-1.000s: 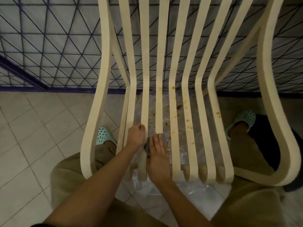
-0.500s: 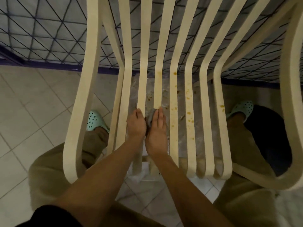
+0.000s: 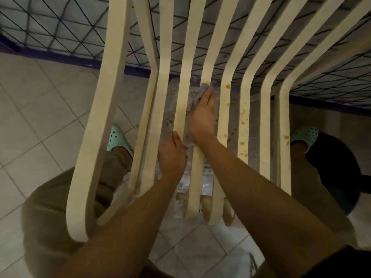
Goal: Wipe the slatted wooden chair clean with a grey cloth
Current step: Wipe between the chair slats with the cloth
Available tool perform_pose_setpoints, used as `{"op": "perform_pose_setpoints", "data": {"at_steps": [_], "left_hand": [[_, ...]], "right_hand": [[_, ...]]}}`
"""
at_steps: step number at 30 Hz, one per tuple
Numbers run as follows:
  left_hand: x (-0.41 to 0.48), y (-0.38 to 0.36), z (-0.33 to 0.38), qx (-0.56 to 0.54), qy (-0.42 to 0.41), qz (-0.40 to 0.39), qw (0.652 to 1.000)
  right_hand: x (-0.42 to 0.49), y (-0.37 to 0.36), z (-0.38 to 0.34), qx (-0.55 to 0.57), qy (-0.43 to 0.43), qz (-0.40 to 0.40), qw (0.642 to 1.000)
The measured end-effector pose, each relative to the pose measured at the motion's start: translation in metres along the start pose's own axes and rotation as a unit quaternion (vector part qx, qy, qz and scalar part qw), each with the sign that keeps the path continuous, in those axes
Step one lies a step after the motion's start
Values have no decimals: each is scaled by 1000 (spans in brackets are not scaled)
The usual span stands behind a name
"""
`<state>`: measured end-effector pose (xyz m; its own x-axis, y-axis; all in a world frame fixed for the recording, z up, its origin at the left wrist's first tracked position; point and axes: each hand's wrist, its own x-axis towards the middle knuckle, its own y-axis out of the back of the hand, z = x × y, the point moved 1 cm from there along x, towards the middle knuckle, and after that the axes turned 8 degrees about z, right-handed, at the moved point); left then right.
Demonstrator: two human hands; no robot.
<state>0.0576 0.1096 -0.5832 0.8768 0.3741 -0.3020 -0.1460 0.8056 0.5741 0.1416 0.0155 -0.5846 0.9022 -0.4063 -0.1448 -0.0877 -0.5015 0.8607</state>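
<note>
The cream slatted wooden chair stands right in front of me, its seat slats running away toward the bent backrest. With fingers straight, my right hand presses the grey cloth flat on a middle slat, near the bend. Only the cloth's far edge and left side show past the fingers. My left hand grips the neighbouring slat to the left, nearer to me. Orange-brown stains dot the slats to the right of the cloth.
Clear plastic sheeting lies on the tiled floor under the seat. My feet in mint clogs stand either side of the chair. A wall with dark diagonal lines rises behind. A dark round object sits at right.
My right hand has slid the cloth away from me along the slat, toward the backrest bend. My left hand has stayed on its slat, now behind the right.
</note>
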Motion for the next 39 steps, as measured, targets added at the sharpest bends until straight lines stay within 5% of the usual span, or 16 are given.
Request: {"op": "perform_pose_setpoints", "data": {"at_steps": [11,18,27,39], "left_hand": [[7,-3,-3,56,-15,-2,998],[4,2,-1,43,-29,35,998],[-40,28,-38,16,-44,-24,999],[-79,47,-58,-20,35,-72,997]], "right_hand": [[11,6,-7,44,-69,-19,996],[-84,17,15,7,-34,-86,996],[-205,35,30,-46,-31,-164,985],[-259,43,47,-50,-2,-187,981]]}}
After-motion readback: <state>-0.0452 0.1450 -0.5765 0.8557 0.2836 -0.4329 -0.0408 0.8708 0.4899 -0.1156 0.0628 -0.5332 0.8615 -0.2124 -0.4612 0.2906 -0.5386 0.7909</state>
